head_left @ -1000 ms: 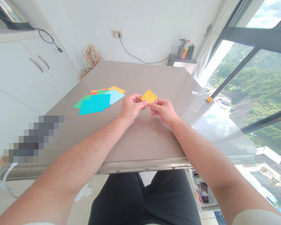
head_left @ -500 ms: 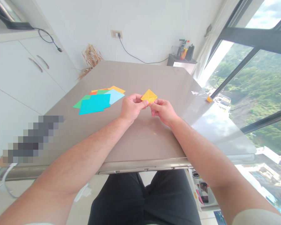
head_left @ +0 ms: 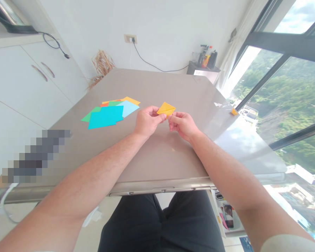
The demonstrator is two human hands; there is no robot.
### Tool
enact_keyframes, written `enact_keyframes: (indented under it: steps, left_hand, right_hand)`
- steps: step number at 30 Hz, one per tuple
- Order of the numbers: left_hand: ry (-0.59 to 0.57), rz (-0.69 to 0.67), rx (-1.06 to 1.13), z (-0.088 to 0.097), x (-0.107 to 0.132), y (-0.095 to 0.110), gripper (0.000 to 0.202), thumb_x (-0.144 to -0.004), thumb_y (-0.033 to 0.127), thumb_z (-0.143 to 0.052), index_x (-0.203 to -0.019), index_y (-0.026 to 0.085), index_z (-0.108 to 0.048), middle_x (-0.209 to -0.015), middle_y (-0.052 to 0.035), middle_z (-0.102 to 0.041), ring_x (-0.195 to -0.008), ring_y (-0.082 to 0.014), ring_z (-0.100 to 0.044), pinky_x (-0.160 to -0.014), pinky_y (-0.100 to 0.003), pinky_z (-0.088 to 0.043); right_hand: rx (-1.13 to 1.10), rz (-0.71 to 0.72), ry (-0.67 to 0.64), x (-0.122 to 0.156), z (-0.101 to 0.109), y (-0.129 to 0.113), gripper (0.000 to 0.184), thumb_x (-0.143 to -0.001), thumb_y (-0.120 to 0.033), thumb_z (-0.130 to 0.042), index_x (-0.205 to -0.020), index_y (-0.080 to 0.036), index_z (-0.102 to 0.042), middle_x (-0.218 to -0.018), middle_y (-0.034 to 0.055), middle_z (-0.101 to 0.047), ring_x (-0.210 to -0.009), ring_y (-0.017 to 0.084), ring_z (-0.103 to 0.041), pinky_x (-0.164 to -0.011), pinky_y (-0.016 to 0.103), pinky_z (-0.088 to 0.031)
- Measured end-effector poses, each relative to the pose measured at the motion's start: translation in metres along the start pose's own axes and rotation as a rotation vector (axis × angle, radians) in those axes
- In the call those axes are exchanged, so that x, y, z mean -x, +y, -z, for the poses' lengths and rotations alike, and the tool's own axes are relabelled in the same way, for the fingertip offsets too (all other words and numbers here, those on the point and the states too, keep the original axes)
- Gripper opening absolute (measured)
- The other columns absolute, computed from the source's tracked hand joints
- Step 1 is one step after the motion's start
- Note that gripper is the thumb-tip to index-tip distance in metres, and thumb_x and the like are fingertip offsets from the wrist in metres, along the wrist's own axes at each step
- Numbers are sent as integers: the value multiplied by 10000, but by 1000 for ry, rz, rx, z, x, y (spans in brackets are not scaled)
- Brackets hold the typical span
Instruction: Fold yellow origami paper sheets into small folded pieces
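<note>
A small folded piece of yellow origami paper [head_left: 166, 107] is held up over the middle of the table, with crease lines across its face. My left hand [head_left: 148, 119] pinches its left and lower edge between thumb and fingers. My right hand [head_left: 182, 123] grips the lower right edge in the same way, its other fingers curled. Fingertips hide the bottom corner of the paper. Left of my hands lie several loose sheets of coloured paper, a turquoise sheet [head_left: 105, 117] on top and a light blue sheet [head_left: 130, 107] beside it.
The grey-brown table [head_left: 157, 154] reaches from my lap toward the wall. A small orange-yellow paper piece [head_left: 234, 111] sits at its right edge by the window. A blurred dark object [head_left: 39, 154] is at the left front. An open drawer [head_left: 229, 218] below right holds a phone.
The yellow paper has tilted and shifted slightly down and left between my fingers; its visible crease now runs slanting. Both hands keep their hold, almost in place.
</note>
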State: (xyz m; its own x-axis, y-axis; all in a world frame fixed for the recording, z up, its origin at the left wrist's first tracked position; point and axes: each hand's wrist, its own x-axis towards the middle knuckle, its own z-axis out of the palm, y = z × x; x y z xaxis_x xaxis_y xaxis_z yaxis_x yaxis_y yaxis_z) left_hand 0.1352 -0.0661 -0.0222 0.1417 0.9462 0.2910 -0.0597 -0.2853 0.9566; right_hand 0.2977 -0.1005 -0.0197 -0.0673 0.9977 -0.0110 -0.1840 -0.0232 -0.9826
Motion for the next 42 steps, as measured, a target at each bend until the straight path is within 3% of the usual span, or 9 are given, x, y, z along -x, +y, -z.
enact_keyframes:
  steps: [10, 23, 30, 35, 42]
  left_hand:
    - [4, -16, -36, -1, 2, 2, 264, -688, 321, -864, -870, 176, -740, -850, -37, -776, -725, -185, -712, -742, -346, -598]
    - [26, 11, -9, -2, 0, 0, 260, -682, 275, -827, -894, 171, -717, -833, -34, -773, -748, -189, -723, -746, -349, -610]
    - [1, 46, 10, 0, -2, -1, 289, -670, 281, -854, -892, 162, -712, -805, -42, -768, -725, -193, -729, -726, -347, -608]
    - [-61, 33, -12, 1, -1, 0, 331, -654, 325, -890, -899, 167, -733, -828, -61, -779, -765, -216, -747, -754, -356, -604]
    - [-46, 135, 98, 2, -1, 3, 369, -630, 311, -883, -918, 160, -710, -891, -68, -786, -757, -196, -735, -742, -357, -598]
  right_hand:
    - [-13, 2, -16, 0, 0, -1, 269, -694, -303, -819, -614, -198, -585, -592, -27, -573, -513, 96, -528, -535, 254, -457]
    - [97, 2, 25, -1, 0, 3, 350, -702, -429, -866, -731, -197, -605, -701, -3, -643, -573, 119, -603, -570, 281, -536]
    - [199, 118, 123, 0, -2, 3, 369, -688, -431, -864, -898, -226, -639, -881, 8, -712, -776, 153, -664, -633, 268, -554]
    - [246, 151, 160, -3, 1, 5, 276, -721, -427, -829, -805, -203, -691, -764, 7, -683, -729, 141, -627, -641, 271, -545]
    - [218, 172, 164, -5, 3, 7, 248, -748, -413, -805, -789, -201, -684, -714, -3, -669, -669, 131, -616, -631, 278, -543]
